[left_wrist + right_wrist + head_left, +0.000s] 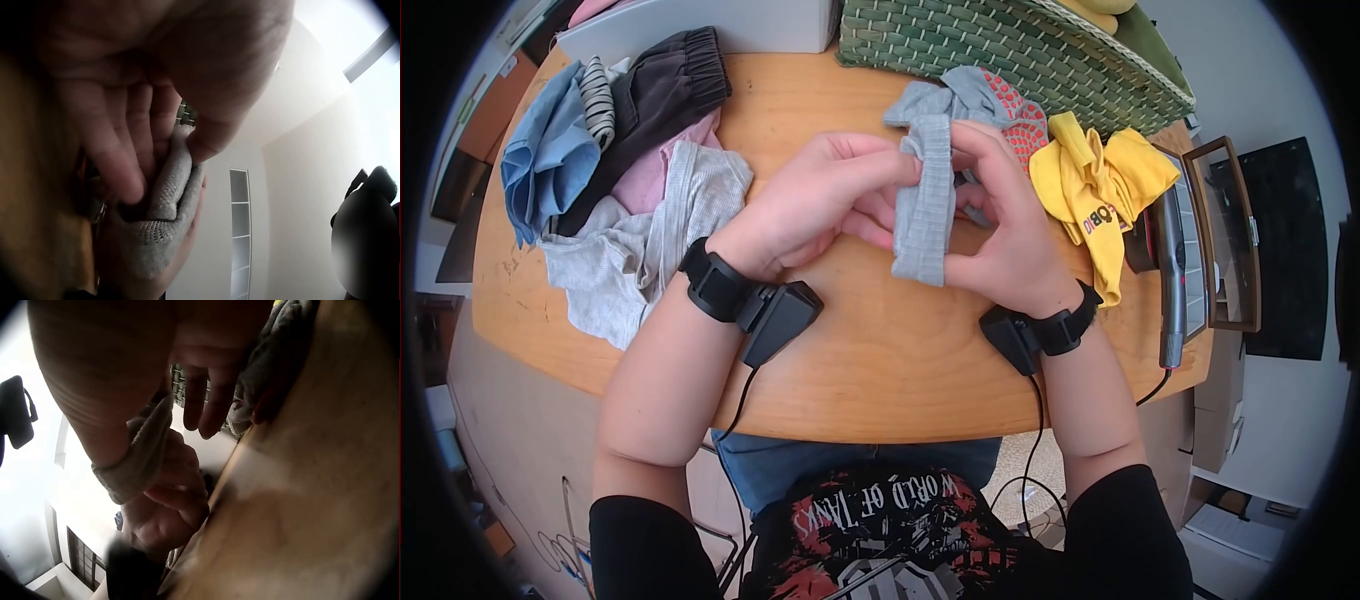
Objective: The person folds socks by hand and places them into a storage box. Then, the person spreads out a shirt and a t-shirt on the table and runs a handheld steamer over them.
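Note:
A grey ribbed knit sock cuff point(923, 215) is held up between both hands over the table. My left hand point(825, 195) pinches its left edge between thumb and fingers; in the left wrist view the folded grey knit point(172, 181) lies between them. My right hand point(1015, 230) grips the cuff from the right, thumb at the lower end and fingers at the upper end. In the right wrist view the knit point(140, 456) stretches by the right thumb. Behind the hands lies more grey fabric with red dots point(1010, 105); whether it joins the cuff cannot be told.
Folded blue point(555, 150), dark point(665, 95), pink and light grey clothes point(615, 260) lie at the left. A yellow garment point(1100, 175) lies at the right, beside a corded tool point(1173, 290) and a brown-framed box. A green woven basket point(1000, 50) stands behind.

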